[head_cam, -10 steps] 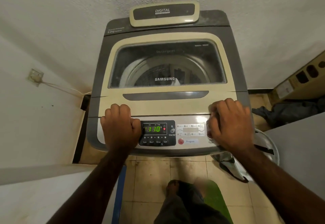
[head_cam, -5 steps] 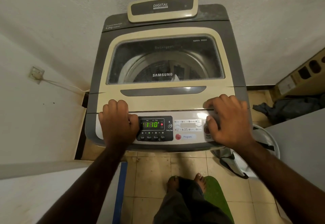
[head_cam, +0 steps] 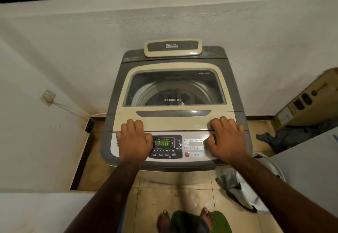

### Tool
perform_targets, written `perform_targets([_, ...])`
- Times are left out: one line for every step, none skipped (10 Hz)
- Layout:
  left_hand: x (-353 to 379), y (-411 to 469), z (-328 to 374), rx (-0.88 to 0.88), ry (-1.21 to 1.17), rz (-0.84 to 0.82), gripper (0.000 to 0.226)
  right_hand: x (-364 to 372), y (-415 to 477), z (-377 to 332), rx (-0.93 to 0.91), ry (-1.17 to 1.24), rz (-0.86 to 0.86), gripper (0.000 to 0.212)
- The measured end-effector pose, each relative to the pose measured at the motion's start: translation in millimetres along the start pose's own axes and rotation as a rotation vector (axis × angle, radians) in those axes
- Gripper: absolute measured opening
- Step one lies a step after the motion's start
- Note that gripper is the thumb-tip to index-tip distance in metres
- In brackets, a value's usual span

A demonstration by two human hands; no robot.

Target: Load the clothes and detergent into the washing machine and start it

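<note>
As two hands [head_cam: 134,141] [head_cam: 226,139] rest, one washer [head_cam: 173,123] glows.

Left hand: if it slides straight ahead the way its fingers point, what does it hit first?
The left hand rests on the cream plastic lid. Straight on, it would likely reach the left end of the grey recessed handle, though height is unclear.
</note>
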State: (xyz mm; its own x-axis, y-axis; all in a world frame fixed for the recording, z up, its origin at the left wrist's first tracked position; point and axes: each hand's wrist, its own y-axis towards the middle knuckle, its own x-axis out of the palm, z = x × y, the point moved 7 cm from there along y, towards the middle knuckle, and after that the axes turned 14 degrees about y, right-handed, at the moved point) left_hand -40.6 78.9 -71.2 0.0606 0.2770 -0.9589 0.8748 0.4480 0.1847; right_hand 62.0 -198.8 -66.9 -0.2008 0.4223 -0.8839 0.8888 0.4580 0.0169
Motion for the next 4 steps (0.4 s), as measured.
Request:
perform_targets([0.0, 0.5, 1.5, 0.039, 0.027, -0.064, 0.030, -1.0, 0.8, -6.3, 0.054, -0.034, -0.061, 0.032])
perform_targets([-7.5, 2.8, -1.3, 0.073, 0.024, -0.152, 0.034, -4.0, 2.7, -17.0, 0.116, -0.065, -0.149, 0.036])
perform_targets([-16.9, 13.7, -1.4, 0.134, -0.012, -0.238, 0.043, -12.6, 11.1, -26.0, 0.166, -0.051, -0.237, 0.046])
perform_targets([-25.6, 15.3, 2.0, 0.211, 0.020, -0.387, 0.057, -15.4, 13.1, -38.0, 0.193, -0.087, -0.309, 0.058])
